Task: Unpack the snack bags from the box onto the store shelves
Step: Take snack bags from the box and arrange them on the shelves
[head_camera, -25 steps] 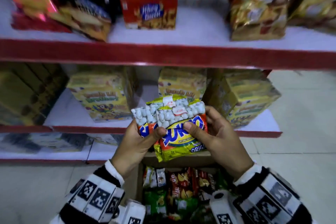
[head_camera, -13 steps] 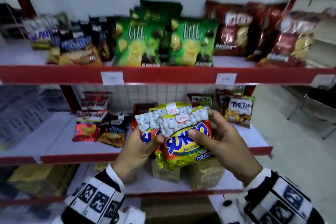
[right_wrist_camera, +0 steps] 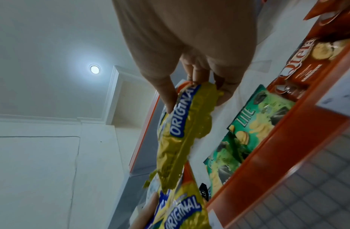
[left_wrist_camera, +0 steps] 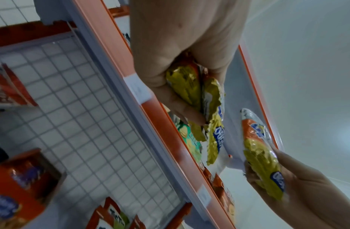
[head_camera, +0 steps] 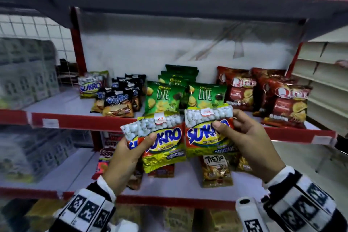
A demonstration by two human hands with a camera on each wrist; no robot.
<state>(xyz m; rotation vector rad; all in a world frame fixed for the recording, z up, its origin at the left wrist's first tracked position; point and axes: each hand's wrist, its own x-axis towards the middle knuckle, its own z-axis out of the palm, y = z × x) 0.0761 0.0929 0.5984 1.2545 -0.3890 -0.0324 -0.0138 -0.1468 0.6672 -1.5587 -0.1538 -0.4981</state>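
The person stands before red-edged store shelves with both hands raised in front of the middle shelf (head_camera: 169,124). The left hand (head_camera: 124,158) grips two overlapping Sukro bags (head_camera: 162,141), the thumb pressed across the front of the nearer bag and the fingers curled behind; the left wrist view shows the crumpled yellow bottoms of both bags bunched in the palm. The right hand (head_camera: 250,143) pinches a single Sukro bag (head_camera: 207,132) held upright, thumb on the printed front and fingers behind it. This bag sits just right of the left hand's pair, their edges close or touching; which of the two cannot be told.

On the middle shelf, another Sukro bag (head_camera: 91,84) stands at the far left. To its right come black Tic Tac bags (head_camera: 118,101), then green Lite chip bags (head_camera: 165,96), then red Qtela bags (head_camera: 243,88) at the right end. White price labels (head_camera: 50,123) sit on the shelf's red front edge.

On the lower shelf (head_camera: 169,186), a Tic Tic bag (head_camera: 216,169) stands below the right hand's bag. The box is out of sight in all three views.
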